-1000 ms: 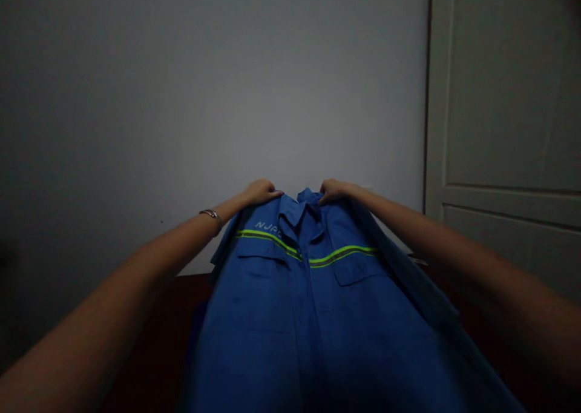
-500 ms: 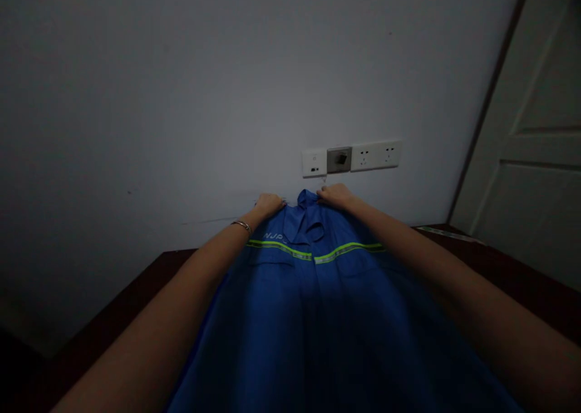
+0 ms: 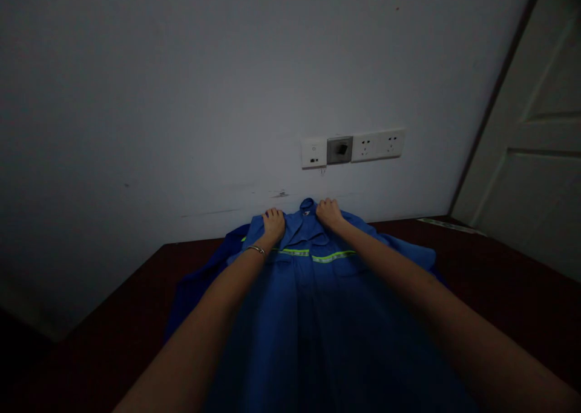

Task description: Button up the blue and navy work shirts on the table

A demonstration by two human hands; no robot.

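Note:
A blue work jacket (image 3: 276,292) with yellow-green and silver reflective stripes lies front side up, its collar toward the wall. My left hand (image 3: 274,224) is closed on the cloth at the shoulder left of the collar, fingers curled over it; a bracelet circles that wrist. To the right of the collar, my right hand (image 3: 328,213) grips the other shoulder. A darker blue piece of cloth (image 3: 200,286) shows out past the jacket's left side; whether it is a separate garment I cannot tell. The jacket's lower part fades into shadow.
The dark red surface (image 3: 136,304) under the jacket runs up to a pale wall (image 3: 181,98). A row of sockets and a switch (image 3: 376,145) sits just above the collar. At right stands a white panelled door (image 3: 535,183), with a flat strip (image 3: 449,225) lying near it.
Both hands have come down with the jacket's shoulders, which now lie spread on the surface. The right sleeve and the darker blue cloth at left have come into view.

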